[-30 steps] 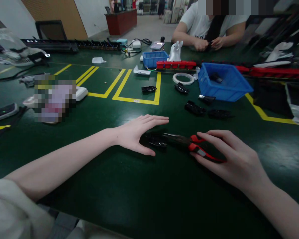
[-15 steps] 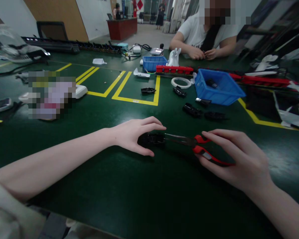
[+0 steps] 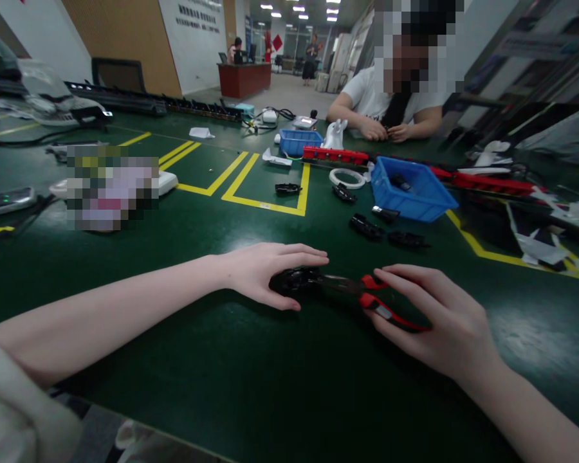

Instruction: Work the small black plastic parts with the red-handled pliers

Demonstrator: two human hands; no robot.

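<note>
the room's grey floor [image 3: 296, 99] lies beyond the green desk [image 3: 251, 386] (yellow tape [image 3: 285, 209] marks it). the right hand [image 3: 444, 321] clamps red-handled pliers [image 3: 370, 301]; the left hand [image 3: 258, 273] curves, fingers apart, around a black part [image 3: 299, 280] at the pliers' tips.

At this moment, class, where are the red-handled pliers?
In the head view, the red-handled pliers are right of centre, in the right hand, their tips pointing left toward the black part by the left hand.
</note>
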